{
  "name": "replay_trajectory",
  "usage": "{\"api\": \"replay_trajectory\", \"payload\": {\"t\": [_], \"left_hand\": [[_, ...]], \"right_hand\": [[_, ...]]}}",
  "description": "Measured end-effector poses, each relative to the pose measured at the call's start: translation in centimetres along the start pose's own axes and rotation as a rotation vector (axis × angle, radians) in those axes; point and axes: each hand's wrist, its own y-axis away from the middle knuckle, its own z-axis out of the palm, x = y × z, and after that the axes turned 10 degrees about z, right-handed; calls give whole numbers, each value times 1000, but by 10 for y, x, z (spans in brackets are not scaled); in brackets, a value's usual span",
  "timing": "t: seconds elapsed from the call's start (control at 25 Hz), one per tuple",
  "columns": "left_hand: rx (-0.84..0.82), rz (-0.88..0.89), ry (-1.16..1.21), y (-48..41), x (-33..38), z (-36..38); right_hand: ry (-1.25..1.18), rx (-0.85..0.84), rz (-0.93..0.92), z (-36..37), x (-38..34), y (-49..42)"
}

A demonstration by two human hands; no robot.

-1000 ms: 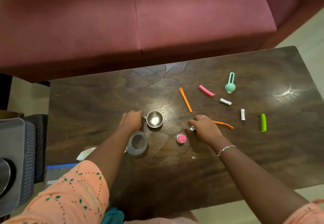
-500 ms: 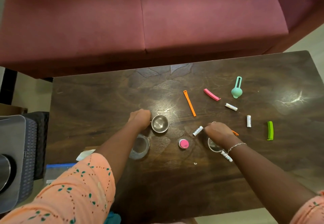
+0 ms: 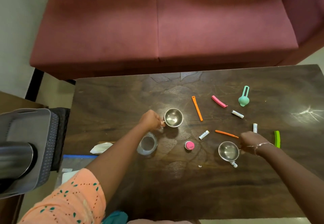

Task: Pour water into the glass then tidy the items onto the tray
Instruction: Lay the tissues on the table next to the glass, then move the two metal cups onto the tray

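A dark wooden table [image 3: 192, 188] fills the lower half of the frame, and a maroon sofa [image 3: 157, 30] is seen behind it at the top. The left hand [image 3: 150, 119] is curled tight on the handle of a steel cup [image 3: 173, 117] at the centre of the frame; the right hand [image 3: 252, 142] is likewise clamped on the handle of a second steel cup [image 3: 228, 151] at lower right. Whether either cup is lifted off the wood cannot be told.

The glass [image 3: 147, 144] stands upright on the table just below the left hand, beside the left forearm; whether it holds water cannot be told. A pink-capped pot [image 3: 189, 145] lies between the glass and the second steel cup.

Small items are scattered over the right part of the table: an orange clip [image 3: 197, 108] right of the steel cup; a second orange clip [image 3: 226, 133] reaching the right hand; a pink clip [image 3: 219, 101]; a teal tool [image 3: 244, 97]; a green clip [image 3: 277, 138] just right of the right wrist. Four little white tubes are also seen, one [image 3: 203, 134] above the pot and one [image 3: 233, 164] touching the lower rim of the second steel cup.

The grey tray [image 3: 29, 127] is found at the left edge of the frame, off the table; a dark cylindrical vessel [image 3: 15, 159] lies on it.
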Motion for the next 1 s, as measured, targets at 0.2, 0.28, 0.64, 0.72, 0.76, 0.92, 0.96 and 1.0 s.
{"api": "replay_trajectory", "payload": {"t": [0.2, 0.28, 0.64, 0.72, 0.76, 0.92, 0.96, 1.0], "left_hand": [[53, -85, 340, 39, -9, -24], [81, -101, 423, 55, -13, -37], [237, -158, 654, 119, -86, -113], [292, -178, 680, 131, -120, -143], [309, -192, 690, 138, -138, -158], [373, -243, 745, 157, -208, -220], [392, -255, 750, 159, -228, -239], [421, -265, 748, 162, -248, -260]], "right_hand": [[-984, -9, 140, 3, 12, 42], [-1229, -44, 105, -5, -10, 62], [-1751, -109, -139, -69, -202, 113], [-1794, -125, -184, -83, -261, 124], [-1814, -142, -190, -87, -292, 129], [-1845, -179, -213, -96, -412, 146], [-1836, -178, -231, -98, -445, 149], [-1831, -181, -250, -100, -477, 151]]}}
